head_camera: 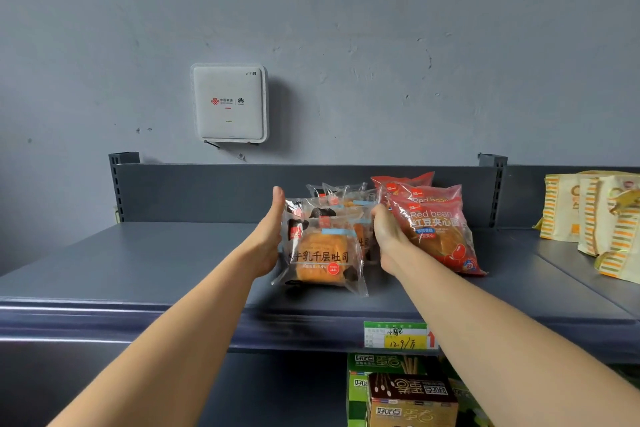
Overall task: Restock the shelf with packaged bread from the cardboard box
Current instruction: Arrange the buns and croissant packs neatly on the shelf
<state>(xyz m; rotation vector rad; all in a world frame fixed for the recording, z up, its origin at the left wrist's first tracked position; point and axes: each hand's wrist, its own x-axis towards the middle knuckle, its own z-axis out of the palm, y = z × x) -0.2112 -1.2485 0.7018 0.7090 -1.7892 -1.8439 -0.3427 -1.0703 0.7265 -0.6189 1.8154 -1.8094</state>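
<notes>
On the dark grey shelf (138, 263) stands a row of clear-wrapped toast bread packs (323, 253), one behind another. My left hand (268, 239) lies flat against the left side of the row, fingers straight. My right hand (388, 236) presses on the right side of the same row, wedged between it and the red bean bread packs (436, 229), which lean in a row to the right. Both hands squeeze the toast packs from the sides. The cardboard box is out of view.
Yellow-striped snack bags (595, 218) stand at the shelf's right end. A white router (228, 102) hangs on the grey wall above. A price tag (398, 336) is on the shelf's front edge. Green and brown snack boxes (408, 392) sit on the shelf below.
</notes>
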